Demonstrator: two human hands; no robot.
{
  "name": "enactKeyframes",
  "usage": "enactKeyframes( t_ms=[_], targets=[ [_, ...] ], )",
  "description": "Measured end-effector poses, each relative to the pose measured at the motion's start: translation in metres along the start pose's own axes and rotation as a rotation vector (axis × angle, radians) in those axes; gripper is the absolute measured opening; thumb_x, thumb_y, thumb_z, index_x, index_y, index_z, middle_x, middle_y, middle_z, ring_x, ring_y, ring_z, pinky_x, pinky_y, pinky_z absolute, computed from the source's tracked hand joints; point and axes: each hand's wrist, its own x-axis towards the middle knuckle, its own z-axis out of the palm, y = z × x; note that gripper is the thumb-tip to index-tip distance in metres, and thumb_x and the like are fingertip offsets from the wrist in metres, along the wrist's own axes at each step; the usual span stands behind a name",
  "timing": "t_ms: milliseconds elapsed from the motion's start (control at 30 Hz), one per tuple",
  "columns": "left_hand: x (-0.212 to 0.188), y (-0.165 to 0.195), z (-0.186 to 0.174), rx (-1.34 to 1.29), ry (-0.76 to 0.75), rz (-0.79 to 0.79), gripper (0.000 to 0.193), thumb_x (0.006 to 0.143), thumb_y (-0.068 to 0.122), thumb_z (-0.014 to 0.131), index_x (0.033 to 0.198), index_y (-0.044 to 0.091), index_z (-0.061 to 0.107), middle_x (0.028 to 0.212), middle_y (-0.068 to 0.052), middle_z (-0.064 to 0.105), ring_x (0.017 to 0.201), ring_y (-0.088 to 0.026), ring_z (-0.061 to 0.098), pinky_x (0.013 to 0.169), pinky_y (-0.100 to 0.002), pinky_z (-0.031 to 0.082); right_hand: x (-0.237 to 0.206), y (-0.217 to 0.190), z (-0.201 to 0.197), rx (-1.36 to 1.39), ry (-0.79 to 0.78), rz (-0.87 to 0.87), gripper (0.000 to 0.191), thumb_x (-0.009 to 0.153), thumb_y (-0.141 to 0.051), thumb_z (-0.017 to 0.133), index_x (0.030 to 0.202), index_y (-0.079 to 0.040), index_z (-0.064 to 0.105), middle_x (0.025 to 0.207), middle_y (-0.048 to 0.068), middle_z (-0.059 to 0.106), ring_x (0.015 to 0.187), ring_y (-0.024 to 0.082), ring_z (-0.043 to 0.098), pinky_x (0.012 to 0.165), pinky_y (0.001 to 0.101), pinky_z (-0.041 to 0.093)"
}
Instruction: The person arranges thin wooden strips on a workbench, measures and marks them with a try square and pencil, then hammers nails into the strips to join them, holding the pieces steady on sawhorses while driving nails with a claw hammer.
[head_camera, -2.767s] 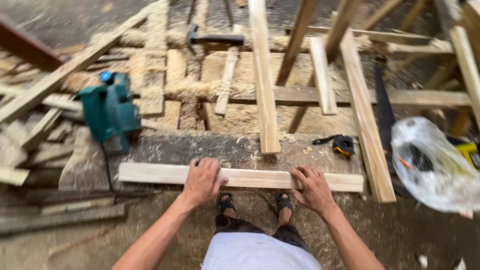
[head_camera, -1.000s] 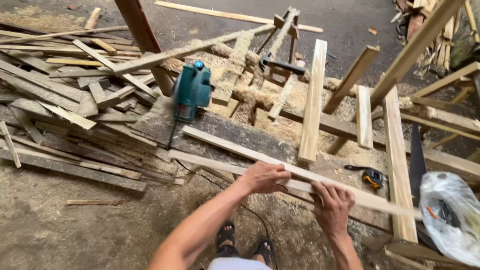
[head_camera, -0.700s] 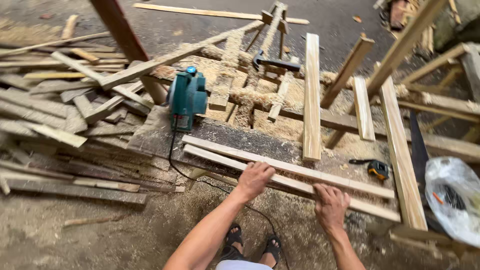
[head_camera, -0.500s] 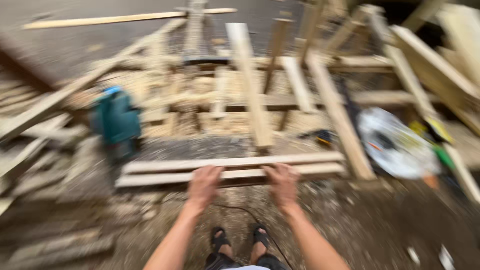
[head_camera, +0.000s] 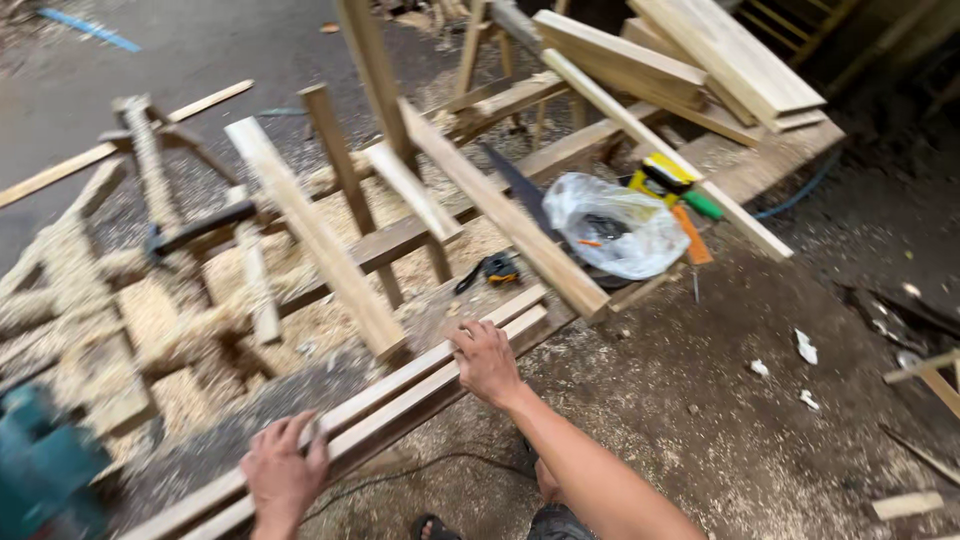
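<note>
Left hand (head_camera: 285, 470) and right hand (head_camera: 487, 358) (both open) press on two wooden slats (head_camera: 400, 398)

One clear bag and one yellow package among the timber

A crumpled clear plastic bag (head_camera: 615, 225) lay on the boards at upper right, small dark and orange items showing dimly through it. Just behind it, touching its far edge, sat a yellow and black package (head_camera: 662, 178), partly hidden. No signs or screens were visible.
</note>
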Motion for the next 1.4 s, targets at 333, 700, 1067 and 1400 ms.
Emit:
enactKeyframes(
  t_ms=[333, 700, 1067, 1400],
  targets=[
    [0.068, -0.01, 0.018, 0.309, -0.513, -0.216, 0.045, 0.079, 0.033, 0.076, 0.124, 0.029, 0.072, 0.121, -0.002, 0.071, 0.118, -0.024, 0.068, 0.101, -0.04, 0.057, 0.052, 0.063, 0.005, 0.06, -0.347, -0.142, 0.006, 0.095, -0.014, 0.066, 0.096, -0.011, 0.07, 0.103, 0.009, 0.067, 0.1, 0.026, 0.06, 0.09, 0.0432, 0.051],
    [0.048, 0.323, 0.056, -0.704, 0.004, -0.001, 0.036, 0.08, 0.008, 0.076, 0.116, 0.01, 0.074, 0.111, -0.009, 0.077, 0.107, -0.023, 0.072, 0.097, -0.035, 0.055, 0.065, 0.225, -0.177, 0.531, 0.274, 0.234, 0.016, 0.091, -0.006, 0.068, 0.105, -0.005, 0.073, 0.095, 0.008, 0.074, 0.08, 0.018, 0.068, 0.07, 0.0267, 0.055],
    [0.138, 0.531, 0.046, -0.873, -0.095, 0.397, 0.029, 0.083, 0.011, 0.076, 0.112, 0.007, 0.074, 0.101, -0.01, 0.075, 0.099, -0.03, 0.07, 0.089, -0.04, 0.053, 0.101, 0.349, -0.274, -0.059, 0.131, 0.26, 0.042, 0.092, -0.006, 0.054, 0.133, 0.001, 0.061, 0.134, 0.024, 0.063, 0.122, 0.041, 0.06, 0.105, 0.0458, 0.045],
    [0.222, 0.64, 0.104, -0.747, -0.149, 0.726, 0.036, 0.087, 0.008, 0.067, 0.123, 0.01, 0.066, 0.122, -0.01, 0.07, 0.115, -0.032, 0.065, 0.099, -0.046, 0.047, 0.128, 0.384, -0.319, -0.013, 0.082, 0.639, 0.053, 0.082, -0.007, 0.069, 0.135, -0.012, 0.063, 0.108, 0.017, 0.073, 0.095, 0.031, 0.073, 0.089, 0.0413, 0.057]
  ],
)
